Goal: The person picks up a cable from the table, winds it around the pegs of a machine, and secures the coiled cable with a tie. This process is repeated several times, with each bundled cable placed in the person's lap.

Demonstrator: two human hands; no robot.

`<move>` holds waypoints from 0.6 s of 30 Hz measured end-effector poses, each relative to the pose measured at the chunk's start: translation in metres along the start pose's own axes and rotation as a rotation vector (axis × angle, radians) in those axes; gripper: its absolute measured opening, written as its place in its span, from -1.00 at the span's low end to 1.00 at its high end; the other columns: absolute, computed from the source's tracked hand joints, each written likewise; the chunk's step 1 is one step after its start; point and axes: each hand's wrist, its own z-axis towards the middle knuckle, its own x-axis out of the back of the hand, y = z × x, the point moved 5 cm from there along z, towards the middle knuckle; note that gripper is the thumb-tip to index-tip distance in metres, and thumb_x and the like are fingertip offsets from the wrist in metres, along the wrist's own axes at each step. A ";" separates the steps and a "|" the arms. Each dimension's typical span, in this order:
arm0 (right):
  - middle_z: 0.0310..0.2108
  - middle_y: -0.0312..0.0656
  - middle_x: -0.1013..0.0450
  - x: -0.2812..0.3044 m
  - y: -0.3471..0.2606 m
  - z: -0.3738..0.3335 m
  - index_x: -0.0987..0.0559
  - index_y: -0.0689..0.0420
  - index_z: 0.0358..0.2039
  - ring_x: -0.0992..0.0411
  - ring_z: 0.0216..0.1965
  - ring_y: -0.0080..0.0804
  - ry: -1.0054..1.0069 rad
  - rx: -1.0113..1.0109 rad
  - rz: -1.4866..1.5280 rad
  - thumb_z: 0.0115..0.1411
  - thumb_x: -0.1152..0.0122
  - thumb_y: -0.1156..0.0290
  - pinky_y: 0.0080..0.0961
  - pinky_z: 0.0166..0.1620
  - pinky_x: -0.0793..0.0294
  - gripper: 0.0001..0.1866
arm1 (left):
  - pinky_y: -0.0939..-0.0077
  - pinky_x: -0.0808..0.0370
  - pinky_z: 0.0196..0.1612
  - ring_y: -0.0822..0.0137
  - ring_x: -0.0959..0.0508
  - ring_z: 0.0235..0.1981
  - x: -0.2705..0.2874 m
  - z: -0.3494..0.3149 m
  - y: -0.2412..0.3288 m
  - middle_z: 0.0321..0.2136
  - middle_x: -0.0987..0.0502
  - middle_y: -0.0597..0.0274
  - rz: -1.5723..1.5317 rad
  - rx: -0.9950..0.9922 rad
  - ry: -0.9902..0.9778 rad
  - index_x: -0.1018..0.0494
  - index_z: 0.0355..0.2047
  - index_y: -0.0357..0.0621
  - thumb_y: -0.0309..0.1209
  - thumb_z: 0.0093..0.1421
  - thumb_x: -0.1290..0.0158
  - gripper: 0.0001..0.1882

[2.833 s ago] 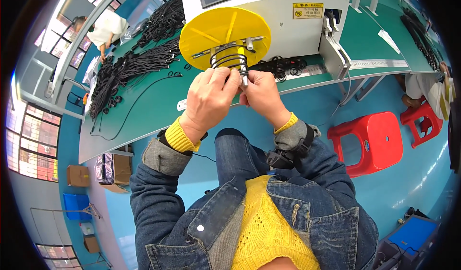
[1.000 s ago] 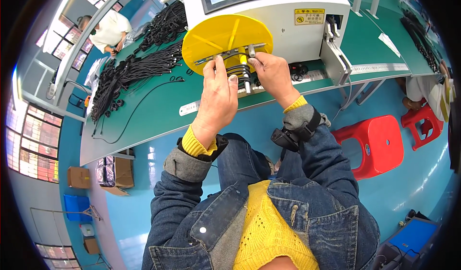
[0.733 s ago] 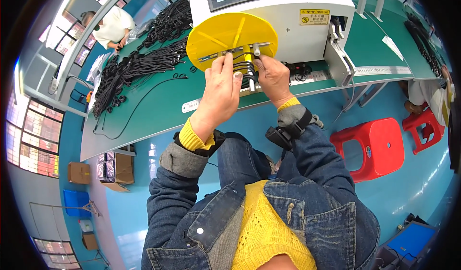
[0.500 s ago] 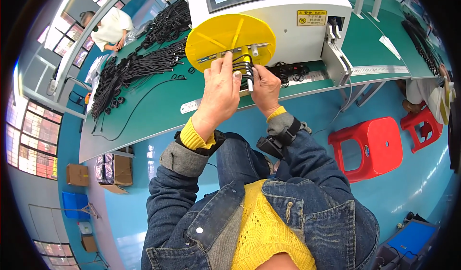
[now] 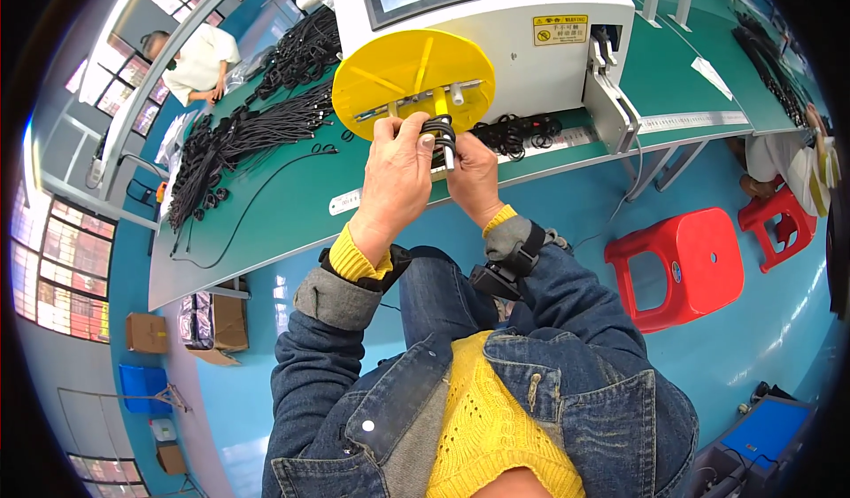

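Note:
A coil of black cable (image 5: 439,129) is wound around the pale peg (image 5: 449,158) below the yellow disc (image 5: 372,69) of a white winding machine (image 5: 500,64). My left hand (image 5: 397,177) is closed on the coil's left side, thumb and fingers pinching it. From the right, my right hand (image 5: 475,179) grips the same coil near the peg's end, its fingertips partly hidden behind the cable. A metal bar with a second stub crosses the disc's face just above the coil.
Bundles of black cables (image 5: 239,135) lie on the green table (image 5: 266,210) at left, with a loose cable near its edge. More cable coils (image 5: 522,133) and a steel ruler (image 5: 691,121) lie at right. A red stool (image 5: 699,268) stands on the floor. People work nearby.
The cable loops are bunched closer together on the peg. My hands have drawn nearer to each other, and the right hand's fingers have closed in on the coil.

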 end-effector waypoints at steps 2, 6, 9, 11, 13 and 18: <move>-0.52 -0.05 -0.39 0.005 -0.001 0.006 -0.50 0.22 -0.31 -0.39 -0.48 -0.16 0.000 0.038 -0.120 -0.02 -0.14 0.51 -0.41 -0.41 -0.39 -0.80 | 0.23 -0.32 -0.18 -0.05 -0.37 -0.28 0.002 -0.001 0.001 -0.22 -0.31 -0.09 -0.051 0.003 0.016 -0.32 -0.14 -0.21 -0.41 0.19 0.14 -0.76; -0.46 -0.03 -0.38 0.023 -0.031 0.021 -0.47 0.22 -0.21 -0.37 -0.42 -0.12 0.051 0.208 -0.376 -0.06 -0.11 0.58 -0.36 -0.36 -0.40 -0.68 | 0.24 -0.32 -0.17 -0.06 -0.38 -0.27 0.002 -0.001 -0.001 -0.24 -0.33 -0.11 -0.103 -0.023 -0.025 -0.31 -0.12 -0.19 -0.42 0.19 0.14 -0.75; -0.45 -0.04 -0.37 0.035 -0.053 0.022 -0.44 0.20 -0.13 -0.36 -0.42 -0.08 0.179 0.381 -0.422 -0.05 -0.04 0.64 -0.32 -0.36 -0.40 -0.61 | 0.23 -0.32 -0.16 -0.07 -0.38 -0.25 0.002 0.000 0.001 -0.25 -0.33 -0.13 -0.090 0.010 -0.064 -0.29 -0.11 -0.22 -0.42 0.19 0.15 -0.74; -0.46 -0.06 -0.40 0.030 -0.047 0.019 -0.46 0.25 -0.17 -0.39 -0.44 -0.19 0.139 0.358 -0.392 -0.04 -0.06 0.64 -0.40 -0.37 -0.41 -0.66 | 0.22 -0.32 -0.15 -0.08 -0.37 -0.25 0.001 0.000 0.001 -0.25 -0.33 -0.13 -0.083 0.026 -0.081 -0.28 -0.11 -0.24 -0.42 0.19 0.15 -0.73; -0.46 -0.07 -0.42 0.023 -0.043 0.017 -0.47 0.28 -0.19 -0.41 -0.45 -0.24 0.118 0.353 -0.374 -0.03 -0.07 0.63 -0.44 -0.37 -0.41 -0.69 | 0.20 -0.31 -0.15 -0.10 -0.37 -0.24 0.001 0.000 0.000 -0.24 -0.33 -0.15 -0.080 0.009 0.000 -0.26 -0.13 -0.30 -0.42 0.20 0.16 -0.73; -0.45 -0.20 -0.49 0.007 -0.017 0.006 -0.52 0.32 -0.26 -0.41 -0.44 -0.56 0.085 -0.098 0.243 0.07 -0.04 0.61 -0.64 -0.35 -0.39 -0.80 | 0.19 -0.33 -0.17 -0.14 -0.36 -0.25 0.003 -0.007 0.004 -0.23 -0.33 -0.20 0.012 -0.075 0.283 -0.25 -0.19 -0.38 -0.41 0.20 0.16 -0.74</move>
